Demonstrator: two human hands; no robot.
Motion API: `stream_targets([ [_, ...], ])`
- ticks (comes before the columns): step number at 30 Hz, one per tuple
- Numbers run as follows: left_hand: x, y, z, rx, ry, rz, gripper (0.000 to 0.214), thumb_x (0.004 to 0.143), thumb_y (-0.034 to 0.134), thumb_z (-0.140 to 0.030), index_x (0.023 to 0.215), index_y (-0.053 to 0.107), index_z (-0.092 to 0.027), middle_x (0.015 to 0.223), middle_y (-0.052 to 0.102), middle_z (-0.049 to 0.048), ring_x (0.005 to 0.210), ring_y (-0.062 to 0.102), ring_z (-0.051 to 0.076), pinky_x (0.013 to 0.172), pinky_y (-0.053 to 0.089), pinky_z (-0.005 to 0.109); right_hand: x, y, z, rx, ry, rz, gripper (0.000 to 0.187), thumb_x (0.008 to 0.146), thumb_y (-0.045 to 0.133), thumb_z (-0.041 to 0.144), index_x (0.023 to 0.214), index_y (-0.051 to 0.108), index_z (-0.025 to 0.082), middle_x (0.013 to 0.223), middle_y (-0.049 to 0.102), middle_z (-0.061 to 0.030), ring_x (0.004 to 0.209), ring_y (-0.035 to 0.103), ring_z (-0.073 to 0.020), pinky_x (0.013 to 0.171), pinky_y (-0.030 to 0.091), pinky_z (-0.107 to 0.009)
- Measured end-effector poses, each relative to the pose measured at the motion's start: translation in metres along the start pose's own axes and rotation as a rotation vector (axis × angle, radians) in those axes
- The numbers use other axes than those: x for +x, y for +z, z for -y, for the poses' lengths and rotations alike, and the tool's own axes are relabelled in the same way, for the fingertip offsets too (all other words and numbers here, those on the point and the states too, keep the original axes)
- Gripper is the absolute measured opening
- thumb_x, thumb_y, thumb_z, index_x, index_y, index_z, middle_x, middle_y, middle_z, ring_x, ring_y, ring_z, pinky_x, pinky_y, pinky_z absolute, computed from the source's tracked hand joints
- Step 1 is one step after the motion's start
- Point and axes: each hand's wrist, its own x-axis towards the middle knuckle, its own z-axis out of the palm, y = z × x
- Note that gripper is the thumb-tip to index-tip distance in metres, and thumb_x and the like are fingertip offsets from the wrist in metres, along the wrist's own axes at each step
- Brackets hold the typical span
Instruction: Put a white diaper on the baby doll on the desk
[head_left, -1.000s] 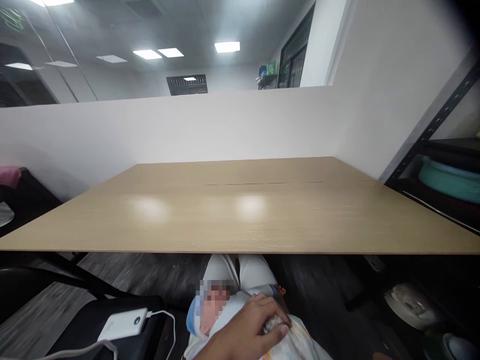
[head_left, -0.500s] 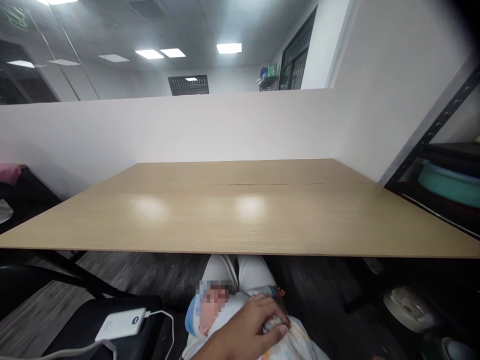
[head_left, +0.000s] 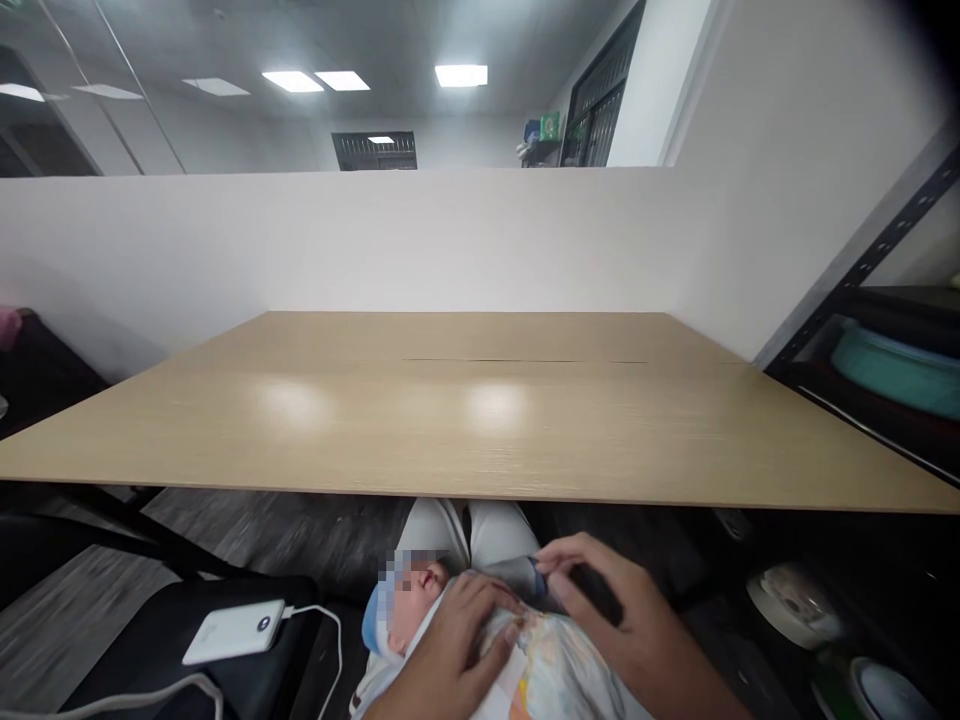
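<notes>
A baby or baby doll (head_left: 409,625), I cannot tell which, lies across my lap with its blue-and-white cap toward the left. Over its chest rests my left hand (head_left: 469,625), fingers stretched out and lying flat, thumb apart. From the right reaches my right hand (head_left: 600,600), its thumb and forefinger closed at the blue cuff of a grey sleeve (head_left: 514,575). A white cloth with orange and yellow print (head_left: 559,655) covers the lower body, below both hands. The small hand inside the sleeve is hidden.
A wooden table (head_left: 450,430) stands in front, its near edge above my knees. On the black chair (head_left: 266,645) at left lies a white power bank (head_left: 232,632) with a cable. Dark shelving (head_left: 862,270) holds a teal item (head_left: 896,370) at right.
My right hand has come in from the right to the sleeve. My left hand has slid left onto the chest. The scene has shifted slightly upward in view.
</notes>
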Motion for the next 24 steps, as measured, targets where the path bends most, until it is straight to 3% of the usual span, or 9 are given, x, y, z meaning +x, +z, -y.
stream_targets([
  [1,-0.005,-0.001,0.004,0.015,0.006,0.016,0.021,0.106,0.056,-0.036,0.123,0.065,-0.027,0.127,0.069,0.0063,0.120,0.060,0.024,0.107,0.044,0.039,0.006,0.010,-0.014,0.000,0.028,0.104,0.022,0.100,0.062,0.042,0.111,0.074,0.027,0.110,0.074,-0.0057,0.105,0.069,-0.0242,0.094,0.056,-0.035],
  [4,-0.014,-0.002,0.015,0.046,0.042,0.060,0.026,0.104,0.058,-0.037,0.127,0.064,-0.026,0.131,0.068,0.0083,0.121,0.060,0.025,0.108,0.044,0.039,0.014,0.034,-0.050,-0.019,0.124,0.223,0.025,0.093,0.066,0.037,0.113,0.076,0.025,0.112,0.075,-0.0060,0.105,0.069,-0.0247,0.096,0.054,-0.036],
  [8,-0.012,-0.001,0.018,0.053,0.067,0.051,0.022,0.103,0.061,-0.038,0.120,0.068,-0.026,0.126,0.070,0.0079,0.118,0.062,0.025,0.106,0.045,0.037,0.015,0.045,-0.066,0.028,0.141,0.315,0.017,0.090,0.069,0.034,0.093,0.080,0.023,0.095,0.079,-0.0038,0.094,0.072,-0.0236,0.087,0.054,-0.033],
  [12,-0.007,0.001,0.013,0.013,0.066,0.013,0.018,0.101,0.064,-0.040,0.105,0.071,-0.024,0.113,0.074,0.0076,0.109,0.065,0.024,0.099,0.047,0.036,0.021,0.046,-0.071,-0.035,0.078,0.291,0.016,0.088,0.069,0.031,0.079,0.077,0.021,0.082,0.077,-0.0023,0.084,0.071,-0.0221,0.078,0.050,-0.031],
  [17,-0.011,0.001,0.023,0.039,0.110,-0.029,0.024,0.101,0.062,-0.043,0.096,0.072,-0.022,0.103,0.075,0.0088,0.101,0.066,0.025,0.095,0.049,0.039,0.035,0.048,-0.103,-0.149,0.085,0.217,0.020,0.091,0.061,0.028,0.078,0.074,0.019,0.079,0.074,-0.0033,0.077,0.069,-0.0212,0.072,0.048,-0.032],
  [20,-0.004,-0.003,0.043,0.012,0.081,-0.044,0.034,0.098,0.061,-0.055,0.090,0.075,-0.025,0.086,0.073,0.0072,0.093,0.069,0.027,0.088,0.055,0.042,0.036,0.044,-0.100,-0.136,0.079,0.194,0.022,0.095,0.059,0.032,0.098,0.078,0.020,0.096,0.076,-0.0065,0.091,0.071,-0.0238,0.085,0.052,-0.035],
  [22,0.009,-0.005,0.057,0.005,0.031,-0.077,0.040,0.100,0.054,-0.059,0.087,0.076,-0.028,0.076,0.068,0.0060,0.089,0.070,0.028,0.081,0.058,0.042,0.033,0.041,-0.080,-0.032,0.030,0.300,0.032,0.096,0.062,0.035,0.123,0.075,0.024,0.122,0.074,-0.0076,0.114,0.068,-0.0249,0.102,0.050,-0.035],
  [24,0.022,-0.007,0.067,0.013,0.003,-0.122,0.046,0.104,0.044,-0.058,0.088,0.076,-0.029,0.073,0.065,0.0058,0.089,0.071,0.029,0.079,0.058,0.041,0.029,0.040,-0.052,0.059,-0.027,0.485,0.043,0.096,0.065,0.038,0.138,0.068,0.030,0.140,0.066,-0.0059,0.129,0.061,-0.0244,0.111,0.045,-0.034],
])
